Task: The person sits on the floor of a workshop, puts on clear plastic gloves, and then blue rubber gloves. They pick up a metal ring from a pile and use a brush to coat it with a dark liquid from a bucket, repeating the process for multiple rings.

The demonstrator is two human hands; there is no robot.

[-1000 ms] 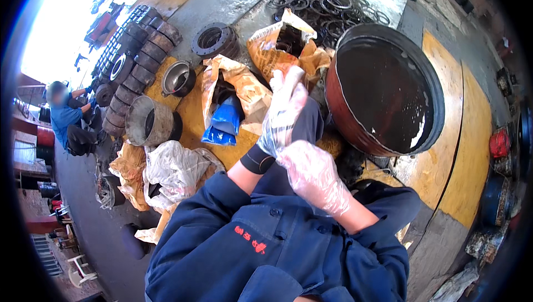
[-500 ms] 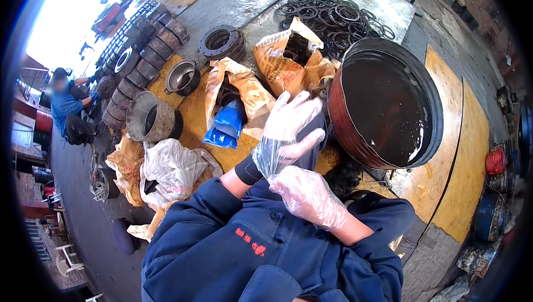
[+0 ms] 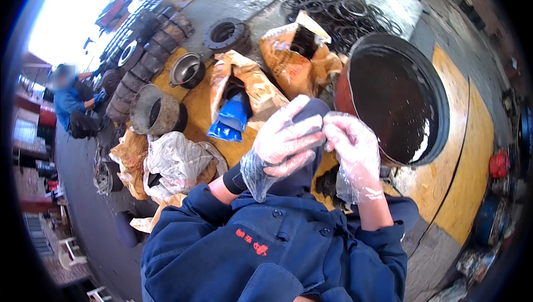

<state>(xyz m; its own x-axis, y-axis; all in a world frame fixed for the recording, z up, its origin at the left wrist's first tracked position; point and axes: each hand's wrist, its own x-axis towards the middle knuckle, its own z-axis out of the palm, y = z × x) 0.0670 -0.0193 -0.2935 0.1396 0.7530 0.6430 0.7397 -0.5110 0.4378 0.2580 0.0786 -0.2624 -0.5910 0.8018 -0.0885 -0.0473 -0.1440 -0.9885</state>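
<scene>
With fingertips pinched together, the right hand (image 3: pixel 354 143) meets the slack, half-curled left hand (image 3: pixel 282 142).

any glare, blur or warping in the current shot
head view: upper left burns out to white; head view: a bright glint shows inside the drum, and the left glove and right glove shine; head view: the floor seam at right bends, corners go black; head view: the far rings look somewhat soft
</scene>
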